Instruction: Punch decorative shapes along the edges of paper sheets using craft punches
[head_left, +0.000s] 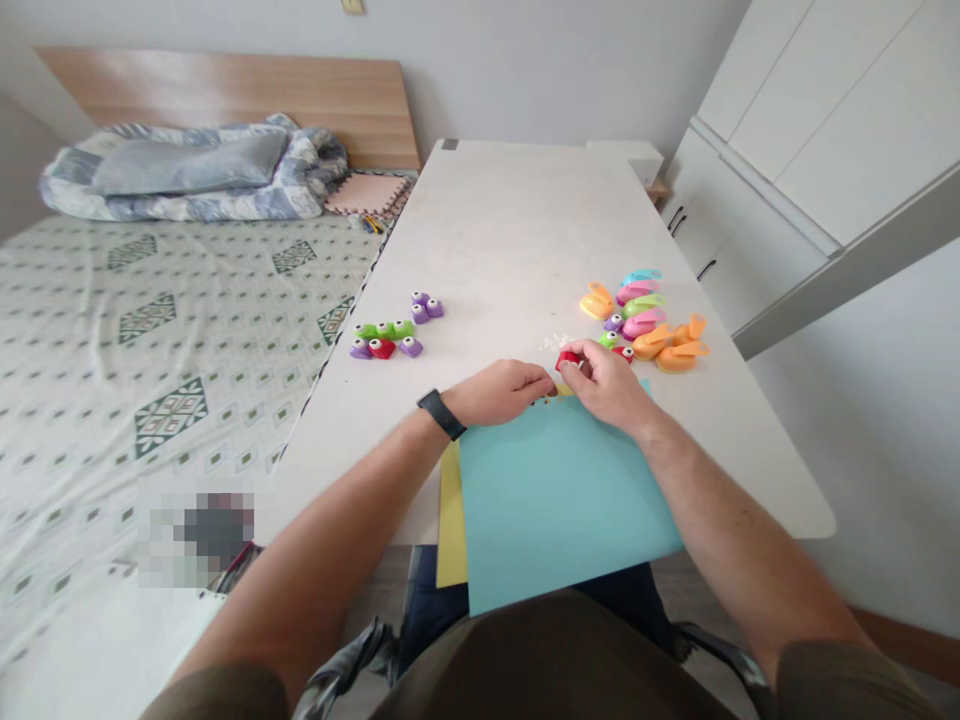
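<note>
A red craft punch (568,360) is gripped in the fingers of my right hand (609,388), right at the far edge of a light blue sheet of paper (562,500). My left hand (506,392) is closed, its fingertips pinching that same edge just left of the punch. Small dark and yellow spots show along the edge beside the fingertips. A yellow sheet (451,520) lies under the blue one and sticks out on its left. Just beyond the punch lie tiny white paper cutouts (555,343). My fingers partly hide the punch.
On the white table (510,220), several purple, green and red punches (382,347) stand at left. Larger orange, pink, green and blue lever punches (679,350) cluster at right, beside my right hand. A bed (247,280) adjoins at left; white cabinets (720,230) stand at right.
</note>
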